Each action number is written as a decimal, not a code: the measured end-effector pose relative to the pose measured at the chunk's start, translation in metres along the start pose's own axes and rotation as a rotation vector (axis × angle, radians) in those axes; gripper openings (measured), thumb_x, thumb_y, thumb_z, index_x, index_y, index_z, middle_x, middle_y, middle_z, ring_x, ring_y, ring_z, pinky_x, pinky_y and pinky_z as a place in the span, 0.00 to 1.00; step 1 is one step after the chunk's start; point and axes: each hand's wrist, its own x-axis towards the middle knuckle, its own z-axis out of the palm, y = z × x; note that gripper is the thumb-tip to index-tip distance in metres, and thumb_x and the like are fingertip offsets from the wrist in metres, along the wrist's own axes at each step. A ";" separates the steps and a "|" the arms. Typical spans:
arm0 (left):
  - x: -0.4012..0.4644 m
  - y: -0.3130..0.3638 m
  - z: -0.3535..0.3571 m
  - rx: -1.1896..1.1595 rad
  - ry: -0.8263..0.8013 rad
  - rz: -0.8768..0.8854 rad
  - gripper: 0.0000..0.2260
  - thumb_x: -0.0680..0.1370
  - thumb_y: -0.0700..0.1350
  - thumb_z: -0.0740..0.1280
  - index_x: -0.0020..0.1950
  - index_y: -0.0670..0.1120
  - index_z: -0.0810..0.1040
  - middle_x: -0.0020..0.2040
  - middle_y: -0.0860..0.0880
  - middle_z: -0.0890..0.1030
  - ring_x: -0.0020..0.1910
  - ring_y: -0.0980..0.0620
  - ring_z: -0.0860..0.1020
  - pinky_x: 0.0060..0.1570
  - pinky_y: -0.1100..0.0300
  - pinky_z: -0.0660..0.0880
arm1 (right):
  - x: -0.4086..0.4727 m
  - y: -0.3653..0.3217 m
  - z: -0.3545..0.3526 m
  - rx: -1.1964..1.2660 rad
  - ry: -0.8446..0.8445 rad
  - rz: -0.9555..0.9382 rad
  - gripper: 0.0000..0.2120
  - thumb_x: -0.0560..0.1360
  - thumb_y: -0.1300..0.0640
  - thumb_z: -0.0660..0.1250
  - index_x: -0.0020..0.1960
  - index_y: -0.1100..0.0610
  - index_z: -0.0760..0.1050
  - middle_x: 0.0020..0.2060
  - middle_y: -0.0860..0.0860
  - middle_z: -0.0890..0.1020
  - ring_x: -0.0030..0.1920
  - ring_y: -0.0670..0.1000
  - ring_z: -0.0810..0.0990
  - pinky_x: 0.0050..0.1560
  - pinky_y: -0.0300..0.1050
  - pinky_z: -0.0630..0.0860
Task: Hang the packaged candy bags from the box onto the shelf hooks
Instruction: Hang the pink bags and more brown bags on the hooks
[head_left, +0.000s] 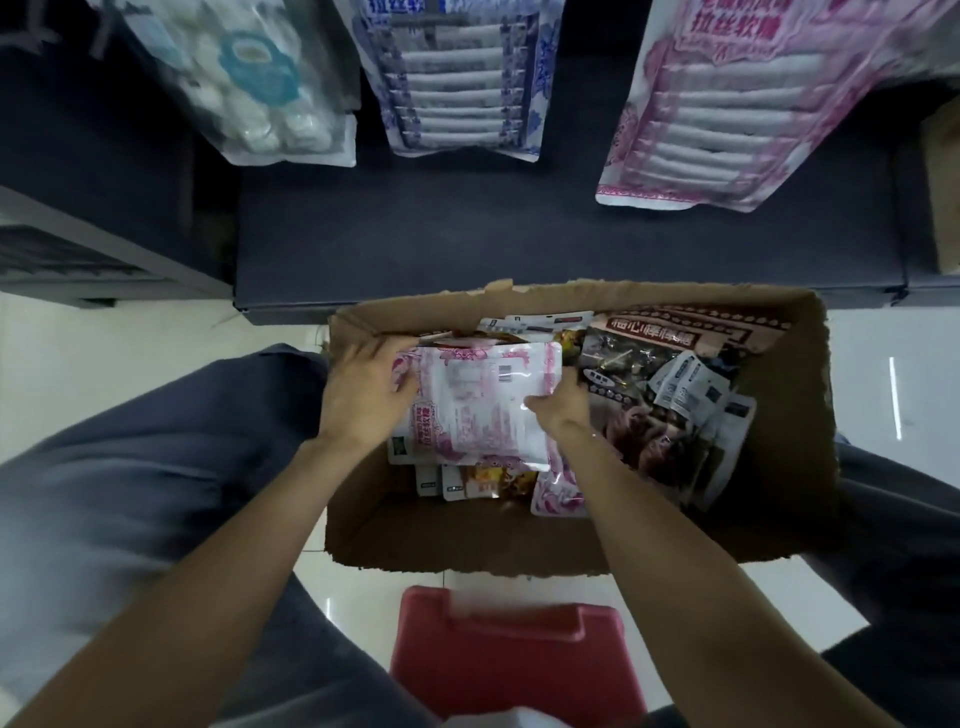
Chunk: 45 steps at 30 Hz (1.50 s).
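Note:
An open cardboard box (779, 519) stands on the floor in front of me, holding several candy bags. On top lies a pink and white candy bag (483, 405), back side up. My left hand (363, 395) grips its left edge. My right hand (563, 402) holds its right edge, fingers tucked under the bag. A dark brown candy bag (649, 374) lies to the right in the box. On the shelf above hang a pink bag (753, 104), a blue and white bag (457, 78) and a clear bag of white candies (249, 83).
A dark shelf base (519, 244) runs behind the box. A red plastic stool (514, 660) sits under me at the bottom edge. My knees in grey trousers flank the box. The floor is white tile.

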 end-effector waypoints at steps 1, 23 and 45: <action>-0.003 0.003 0.004 -0.063 -0.074 -0.069 0.15 0.79 0.49 0.62 0.66 0.53 0.72 0.59 0.48 0.79 0.60 0.45 0.74 0.59 0.50 0.72 | -0.010 0.001 0.000 -0.001 0.058 -0.037 0.27 0.75 0.59 0.69 0.70 0.60 0.62 0.63 0.63 0.72 0.60 0.62 0.75 0.53 0.50 0.74; -0.060 0.048 -0.005 -1.056 -0.319 -0.512 0.17 0.73 0.35 0.70 0.61 0.44 0.74 0.56 0.45 0.80 0.53 0.48 0.79 0.40 0.62 0.74 | -0.166 0.037 -0.093 -0.086 -0.491 -0.935 0.16 0.71 0.62 0.73 0.58 0.55 0.80 0.61 0.45 0.77 0.63 0.39 0.72 0.66 0.31 0.62; -0.025 0.169 -0.104 -1.138 0.139 0.190 0.20 0.76 0.39 0.69 0.66 0.46 0.67 0.57 0.54 0.77 0.50 0.69 0.76 0.53 0.68 0.75 | -0.149 -0.028 -0.216 0.665 0.318 -0.810 0.14 0.75 0.58 0.70 0.55 0.49 0.68 0.51 0.49 0.82 0.50 0.48 0.81 0.55 0.48 0.78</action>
